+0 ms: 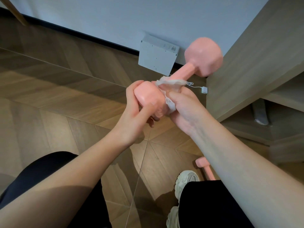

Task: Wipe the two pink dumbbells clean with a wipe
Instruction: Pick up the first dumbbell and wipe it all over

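A pink dumbbell [184,72] is held in the air over the wooden floor, its far head up near the wall. My left hand [133,112] grips its near head. My right hand [182,104] holds a white wipe [169,83] wrapped round the handle close to that near head. The second pink dumbbell [204,167] lies on the floor at the lower right, mostly hidden behind my right forearm.
A white flat box [156,55] leans against the wall, with a small white plug [204,90] on a cord beside it. Wooden furniture [256,63] stands at the right. My legs and a white shoe [186,180] fill the bottom of the view.
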The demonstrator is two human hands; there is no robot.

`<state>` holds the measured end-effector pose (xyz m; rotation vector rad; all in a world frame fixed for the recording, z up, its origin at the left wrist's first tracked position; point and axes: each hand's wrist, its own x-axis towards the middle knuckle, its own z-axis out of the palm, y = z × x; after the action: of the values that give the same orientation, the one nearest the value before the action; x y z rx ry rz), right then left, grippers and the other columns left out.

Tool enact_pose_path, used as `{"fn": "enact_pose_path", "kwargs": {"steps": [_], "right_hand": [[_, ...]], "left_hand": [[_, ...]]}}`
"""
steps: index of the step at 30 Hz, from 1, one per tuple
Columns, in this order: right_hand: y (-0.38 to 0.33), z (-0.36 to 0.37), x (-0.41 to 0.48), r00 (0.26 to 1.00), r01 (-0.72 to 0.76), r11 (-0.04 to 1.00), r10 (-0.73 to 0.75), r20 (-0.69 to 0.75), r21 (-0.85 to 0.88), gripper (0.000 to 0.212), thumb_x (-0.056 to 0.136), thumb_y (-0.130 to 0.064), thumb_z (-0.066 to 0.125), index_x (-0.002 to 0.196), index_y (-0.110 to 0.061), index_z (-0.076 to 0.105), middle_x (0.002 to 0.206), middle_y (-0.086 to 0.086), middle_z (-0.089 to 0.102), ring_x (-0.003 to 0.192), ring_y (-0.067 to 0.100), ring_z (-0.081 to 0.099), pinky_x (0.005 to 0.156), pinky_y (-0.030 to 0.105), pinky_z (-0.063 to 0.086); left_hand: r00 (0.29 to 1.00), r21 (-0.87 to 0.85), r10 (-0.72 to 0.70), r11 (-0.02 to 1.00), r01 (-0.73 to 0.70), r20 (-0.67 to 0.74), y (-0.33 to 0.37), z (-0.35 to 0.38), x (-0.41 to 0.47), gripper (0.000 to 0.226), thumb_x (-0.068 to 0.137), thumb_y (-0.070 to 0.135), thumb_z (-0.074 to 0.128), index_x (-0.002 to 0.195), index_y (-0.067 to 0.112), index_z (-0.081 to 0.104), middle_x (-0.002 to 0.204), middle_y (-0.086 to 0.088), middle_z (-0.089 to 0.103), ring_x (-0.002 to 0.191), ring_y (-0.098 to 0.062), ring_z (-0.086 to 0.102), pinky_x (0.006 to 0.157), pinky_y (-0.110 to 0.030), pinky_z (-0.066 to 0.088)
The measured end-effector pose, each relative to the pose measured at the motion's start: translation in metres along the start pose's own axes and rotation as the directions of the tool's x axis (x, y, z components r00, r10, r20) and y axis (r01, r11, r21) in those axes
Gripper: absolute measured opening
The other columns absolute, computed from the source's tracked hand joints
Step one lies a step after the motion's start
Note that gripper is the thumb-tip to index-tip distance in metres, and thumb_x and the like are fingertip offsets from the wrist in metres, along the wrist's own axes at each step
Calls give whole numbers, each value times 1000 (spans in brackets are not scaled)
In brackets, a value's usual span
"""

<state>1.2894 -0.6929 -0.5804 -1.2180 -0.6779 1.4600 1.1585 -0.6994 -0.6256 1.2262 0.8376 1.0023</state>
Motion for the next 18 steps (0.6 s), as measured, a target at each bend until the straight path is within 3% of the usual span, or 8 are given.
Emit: {"fn": "enact_pose_path", "kwargs": {"steps": [3,7,11,13,16,18], "right_hand": [[1,1,-2,997,10,999,-6,77,-49,13,90,0,59,102,-2,63,102,15,64,81,27,57,54,37,39],[4,0,-2,986,34,999,-32,162,-10,23,76,-9,68,97,-11,61,106,8,69,94,19,65,63,32,51],[7,-4,-7,976,84,992,-64,210,-92,20,76,-8,72,90,-13,60,107,9,65,96,18,60,44,22,40],[7,-6,-8,978,98,987,-71,197,-131,21,77,-8,73,94,-11,62,103,7,64,91,15,60,42,22,41],[3,-8,-11,984,83,973,-47,172,-214,21,82,-8,72,102,-7,66,84,4,62,69,7,56,41,22,40],[1,-10,-11,990,68,961,-32,135,-270,31,81,-11,75,109,-3,66,80,-1,64,71,9,58,44,22,44]], "left_hand": [[985,-285,-166,943,174,53,6,-2,6,66,86,39,47,138,1,32,95,-23,55,59,-28,52,50,-33,43],[910,-445,-317,797,408,267,15,-16,7,49,96,46,32,121,10,55,81,-17,62,54,-26,49,46,-28,42],[834,-422,-382,731,536,398,15,-27,10,45,91,47,35,109,14,59,81,-17,59,50,-25,47,43,-26,39],[826,-404,-380,736,543,416,15,-29,10,48,90,49,37,103,10,62,80,-18,58,49,-25,46,43,-27,39],[825,-391,-365,749,535,431,15,-30,10,49,89,49,39,94,10,68,78,-17,59,50,-27,47,44,-28,40],[827,-387,-367,753,533,425,16,-31,10,50,92,48,36,96,8,67,80,-18,59,52,-28,49,46,-29,43]]}}
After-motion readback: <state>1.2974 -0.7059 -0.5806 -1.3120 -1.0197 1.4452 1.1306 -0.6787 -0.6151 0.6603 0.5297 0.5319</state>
